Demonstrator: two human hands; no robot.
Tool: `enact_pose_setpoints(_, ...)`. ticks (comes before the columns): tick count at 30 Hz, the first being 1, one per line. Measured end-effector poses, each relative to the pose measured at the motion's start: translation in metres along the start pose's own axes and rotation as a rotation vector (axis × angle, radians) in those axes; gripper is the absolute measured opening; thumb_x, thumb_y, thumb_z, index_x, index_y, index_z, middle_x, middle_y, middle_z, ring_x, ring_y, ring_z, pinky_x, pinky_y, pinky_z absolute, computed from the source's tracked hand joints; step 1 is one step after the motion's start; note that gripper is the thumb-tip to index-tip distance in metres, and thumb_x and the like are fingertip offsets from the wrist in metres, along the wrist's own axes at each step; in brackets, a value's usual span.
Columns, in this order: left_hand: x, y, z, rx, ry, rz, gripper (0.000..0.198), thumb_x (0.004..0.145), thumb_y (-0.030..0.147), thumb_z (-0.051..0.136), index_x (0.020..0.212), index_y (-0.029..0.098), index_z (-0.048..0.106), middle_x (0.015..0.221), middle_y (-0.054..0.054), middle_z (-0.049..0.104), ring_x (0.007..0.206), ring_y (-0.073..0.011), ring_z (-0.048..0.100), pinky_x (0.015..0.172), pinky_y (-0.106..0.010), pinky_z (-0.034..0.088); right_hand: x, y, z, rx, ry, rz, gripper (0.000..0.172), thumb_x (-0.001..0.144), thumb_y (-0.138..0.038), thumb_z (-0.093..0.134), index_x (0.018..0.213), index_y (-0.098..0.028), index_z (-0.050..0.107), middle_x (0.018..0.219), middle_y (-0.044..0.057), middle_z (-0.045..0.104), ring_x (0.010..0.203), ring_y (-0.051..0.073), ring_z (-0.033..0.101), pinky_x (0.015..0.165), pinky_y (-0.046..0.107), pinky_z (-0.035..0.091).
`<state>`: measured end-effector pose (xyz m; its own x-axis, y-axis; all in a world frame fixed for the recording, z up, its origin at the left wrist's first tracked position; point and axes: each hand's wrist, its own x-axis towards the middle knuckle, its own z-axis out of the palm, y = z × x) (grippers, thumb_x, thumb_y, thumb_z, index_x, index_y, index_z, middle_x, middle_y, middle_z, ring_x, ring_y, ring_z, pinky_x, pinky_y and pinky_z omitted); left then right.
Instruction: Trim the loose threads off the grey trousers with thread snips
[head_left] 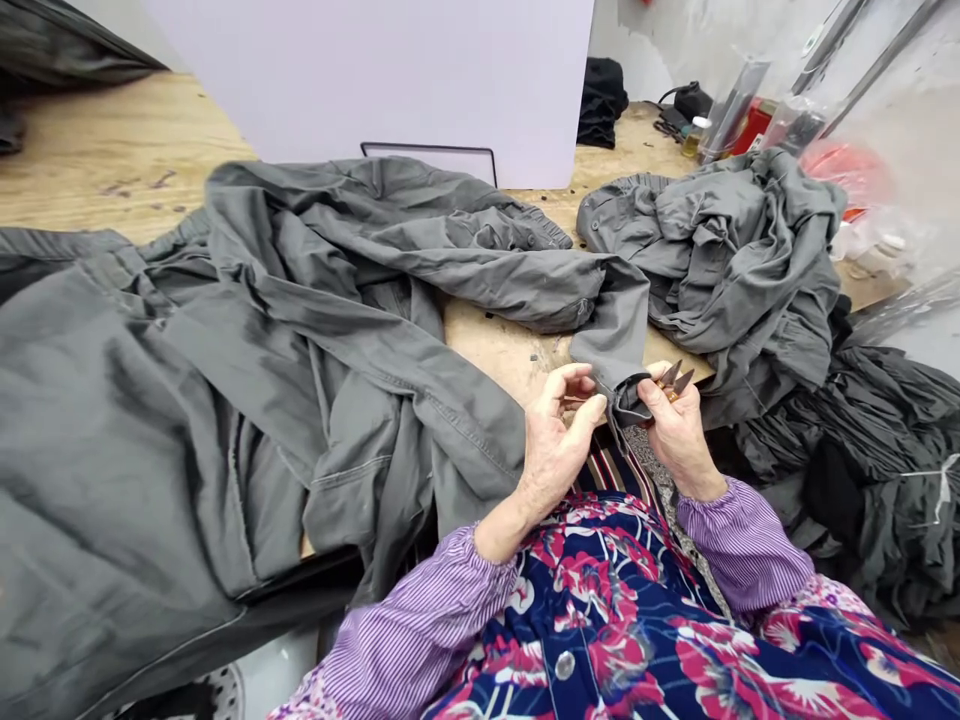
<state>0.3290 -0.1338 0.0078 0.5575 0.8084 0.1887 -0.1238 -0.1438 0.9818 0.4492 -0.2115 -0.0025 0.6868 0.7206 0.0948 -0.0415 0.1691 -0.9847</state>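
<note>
My right hand [677,430] grips a pair of small dark-bladed thread snips [673,380], and its fingers also press on the cuff of a grey cotton sleeve [626,395]. My left hand [556,440] is curled just beside that cuff, with its thumb at the cloth. A fine thread between its fingers is too small to make out. The sleeve belongs to a large grey jacket [315,340] spread over the left of the wooden workbench [495,340]. Part of the cuff's inner side is hidden by my fingers.
A crumpled grey garment [720,260] lies on the bench at right, above a heap of dark grey cloth [877,450]. Behind stand a white board [360,70], a black wire frame [427,150], and a folded black garment [600,100]. Plastic-wrapped items lie at back right.
</note>
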Motion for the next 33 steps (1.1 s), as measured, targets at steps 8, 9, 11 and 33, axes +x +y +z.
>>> enact_pose_setpoints(8,-0.006,-0.017,0.0,0.253,0.076,0.244,0.016,0.082,0.013,0.051,0.067,0.016,0.056,0.067,0.001,0.055,0.065,-0.0098,0.052,0.065,-0.023,0.041,-0.018,0.023,0.018,0.174,-0.014,0.195,0.027,0.071,-0.039,0.066,0.078,-0.021,0.047,0.067,-0.004,0.047,0.057,0.008,0.045,0.054,0.021,0.041)
enact_pose_setpoints(9,-0.007,-0.015,-0.003,0.265,0.05,0.219,0.018,0.083,0.013,0.049,0.065,0.016,0.053,0.064,0.002,0.052,0.063,-0.0094,0.05,0.063,-0.023,0.04,-0.019,0.024,0.019,0.178,-0.011,0.213,0.028,0.071,-0.04,0.066,0.078,-0.021,0.047,0.066,-0.005,0.046,0.055,0.007,0.043,0.052,0.021,0.04)
enact_pose_setpoints(11,-0.014,-0.012,-0.011,0.26,-0.039,0.156,0.022,0.085,0.015,0.047,0.063,0.017,0.047,0.061,0.003,0.048,0.059,-0.0089,0.046,0.059,-0.022,0.037,-0.018,0.025,0.018,0.192,0.013,0.224,0.029,0.07,-0.04,0.067,0.076,-0.021,0.047,0.063,-0.005,0.044,0.052,0.007,0.041,0.049,0.02,0.038)
enact_pose_setpoints(33,-0.052,-0.003,-0.045,0.05,-0.025,-0.283,0.016,0.084,0.033,0.052,0.082,0.019,0.046,0.056,0.007,0.041,0.047,-0.0069,0.039,0.047,-0.019,0.033,-0.015,0.019,0.016,-0.353,-0.22,-0.067,0.014,0.084,-0.027,0.049,0.073,-0.019,0.048,0.061,-0.004,0.043,0.052,0.007,0.038,0.05,0.021,0.031)
